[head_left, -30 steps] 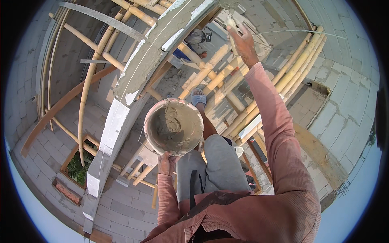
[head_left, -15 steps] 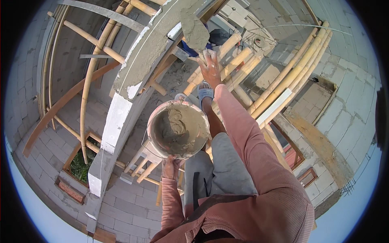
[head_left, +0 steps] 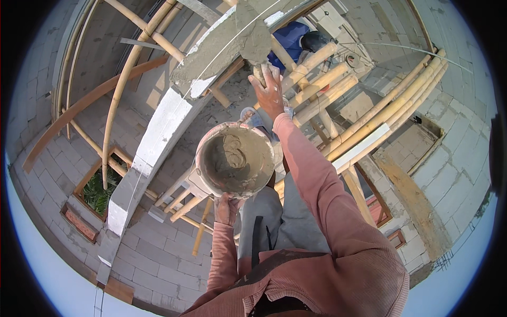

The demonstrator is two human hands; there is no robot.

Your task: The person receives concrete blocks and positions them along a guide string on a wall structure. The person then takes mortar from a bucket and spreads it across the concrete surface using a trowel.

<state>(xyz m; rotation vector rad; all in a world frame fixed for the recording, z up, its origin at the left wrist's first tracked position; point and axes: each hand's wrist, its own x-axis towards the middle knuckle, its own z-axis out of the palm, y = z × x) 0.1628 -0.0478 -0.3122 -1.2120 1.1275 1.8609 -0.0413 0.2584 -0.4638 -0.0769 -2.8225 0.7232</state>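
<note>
My left hand (head_left: 228, 208) grips the rim of a round bucket (head_left: 203, 182) on its near side. Wet grey mortar (head_left: 235, 153) lies inside, with a swirled lump in the middle. Ahead, my right hand (head_left: 269, 92) is closed around the handle of a trowel (head_left: 255, 46), whose blade is coated in mortar. That blade lies at the edge of a long beam top (head_left: 216, 58) spread with grey mortar. A thin string (head_left: 232, 33) runs along the beam. Lower down, the beam's white block face (head_left: 163, 119) is bare.
Bamboo poles (head_left: 322, 95) form scaffolding on the right, and more bamboo (head_left: 122, 79) stands left of the beam. A person in blue (head_left: 292, 39) is below, beyond my right hand. Block walls (head_left: 449, 153) surround the space, with a window opening (head_left: 97, 190) at lower left.
My view has shifted, so the beam and scaffolding sit further right and higher. The trowel stays at the mortared beam edge, and the bucket remains in my left hand. More of the person in blue shows.
</note>
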